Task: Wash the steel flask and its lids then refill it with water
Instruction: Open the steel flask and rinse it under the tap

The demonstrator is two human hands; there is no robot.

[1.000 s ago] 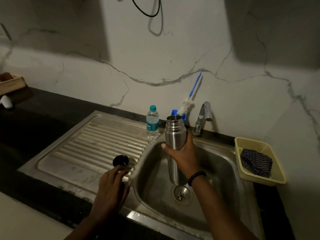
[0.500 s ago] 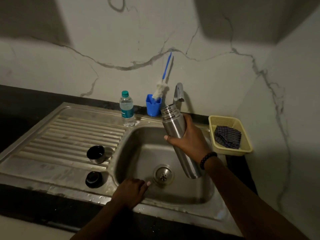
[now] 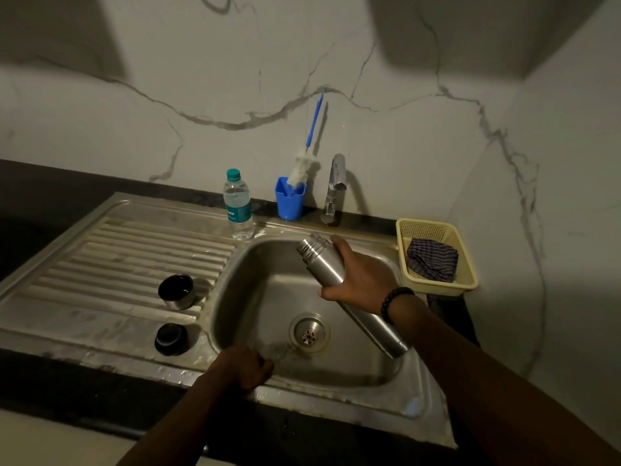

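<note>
Head view, only one supplied.

- Steel flask (image 3: 339, 284): right hand (image 3: 361, 280) is wrapping its grip round the upper body, holding it tilted over the sink basin (image 3: 265, 297), open threaded mouth pointing far-left and up, base hanging near-right. Prob. being angled that way to bring the mouth under the tap (image 3: 336, 183), which is standing just beyond at the far rim; no water visibly running.
- Look: brushed metal, cylindrical, narrower ribbed neck, no lid on. Can't tell whether the inside is wet or soapy.
- Lids, 2 pcs: cup-shaped cap (image 3: 177, 290), dark inside, and a black stopper (image 3: 170, 338), both sitting on the ribbed drainboard (image 3: 134, 250) left of the basin, apart from each other. Likely parked there to keep both hands free for the flask.
- Left hand (image 3: 247, 366): loosely clenched on the near rim of the basin, holding nothing visible; seemingly bracing.
- Washing kit: bottle brush (image 3: 304, 163) leaning in a blue cup (image 3: 289, 198) left of tap.
- Far side, on the sink's edge: plastic water bottle (image 3: 238, 205), capped.
- Dark surface (image 3: 50, 183) surrounding the sink.
</note>
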